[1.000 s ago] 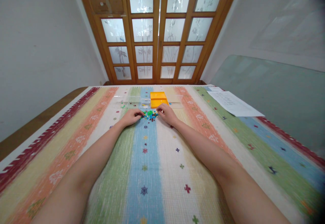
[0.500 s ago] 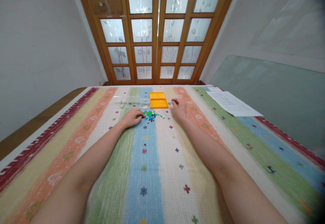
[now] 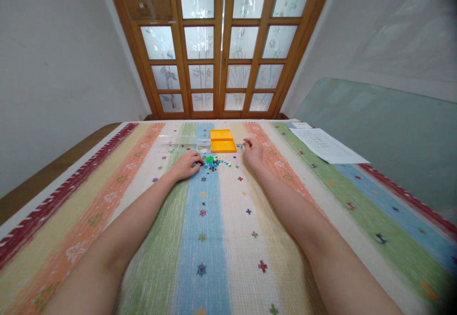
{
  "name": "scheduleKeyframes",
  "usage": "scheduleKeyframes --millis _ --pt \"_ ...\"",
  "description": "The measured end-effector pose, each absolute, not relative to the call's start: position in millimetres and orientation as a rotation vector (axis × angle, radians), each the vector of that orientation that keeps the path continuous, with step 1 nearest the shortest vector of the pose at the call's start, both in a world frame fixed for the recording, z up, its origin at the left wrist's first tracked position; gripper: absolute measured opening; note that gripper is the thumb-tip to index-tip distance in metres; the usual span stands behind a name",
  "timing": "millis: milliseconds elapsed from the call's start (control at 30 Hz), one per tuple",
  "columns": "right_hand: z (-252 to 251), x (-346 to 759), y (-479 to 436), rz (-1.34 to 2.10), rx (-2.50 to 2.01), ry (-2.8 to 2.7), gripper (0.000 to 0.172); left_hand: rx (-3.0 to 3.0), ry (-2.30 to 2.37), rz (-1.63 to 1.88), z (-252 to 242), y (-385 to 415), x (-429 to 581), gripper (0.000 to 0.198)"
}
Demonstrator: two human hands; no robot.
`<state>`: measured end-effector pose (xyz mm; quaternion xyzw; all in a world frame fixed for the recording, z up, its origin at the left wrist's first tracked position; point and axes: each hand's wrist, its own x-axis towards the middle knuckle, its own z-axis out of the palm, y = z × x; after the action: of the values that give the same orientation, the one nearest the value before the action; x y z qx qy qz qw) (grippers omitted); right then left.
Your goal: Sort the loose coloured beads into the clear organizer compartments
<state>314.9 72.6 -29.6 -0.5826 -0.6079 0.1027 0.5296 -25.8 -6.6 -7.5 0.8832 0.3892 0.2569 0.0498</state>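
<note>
A small heap of tiny coloured pieces, green, blue and yellow, lies on the striped cloth. My left hand rests at the heap's left edge, fingers curled and fingertips touching the pieces. My right hand is to the right of an orange tray, fingers pinched together over a clear plastic tray; a tiny blue piece seems to sit at the fingertips.
Another clear divided box stands left of the orange tray. A printed sheet of paper lies at the far right. Wooden glazed doors close the far end. A glass panel leans along the right wall.
My right hand left the heap and moved right and away, to beside the orange tray. The left hand stayed at the heap, shifting slightly.
</note>
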Motion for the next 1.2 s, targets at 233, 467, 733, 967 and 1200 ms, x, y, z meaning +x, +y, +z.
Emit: scheduleKeyframes --millis 233,467,733,967,1200 --pt "-27.2 302.8 64.4 0.290 -1.318 -1.561 0.027 2.729 1.150 0.760 -3.6 -10.4 -18.2 0.026" --pt "-31.3 290.4 59.6 0.315 -1.239 -1.755 0.025 2.798 1.078 0.691 -3.1 -14.5 -7.5 0.036" --pt "-37.4 284.2 59.6 0.284 -1.155 -1.871 0.023 2.882 1.048 0.568 -1.4 -19.6 -0.1 0.037" --pt "-37.7 283.2 60.0 0.287 -1.167 -1.887 0.023 2.922 1.119 0.515 2.2 -21.1 0.7 0.035" --pt "-33.1 282.0 55.4 0.292 -1.164 -1.913 0.022 2.912 1.231 0.484 0.7 -22.4 1.1 0.037"
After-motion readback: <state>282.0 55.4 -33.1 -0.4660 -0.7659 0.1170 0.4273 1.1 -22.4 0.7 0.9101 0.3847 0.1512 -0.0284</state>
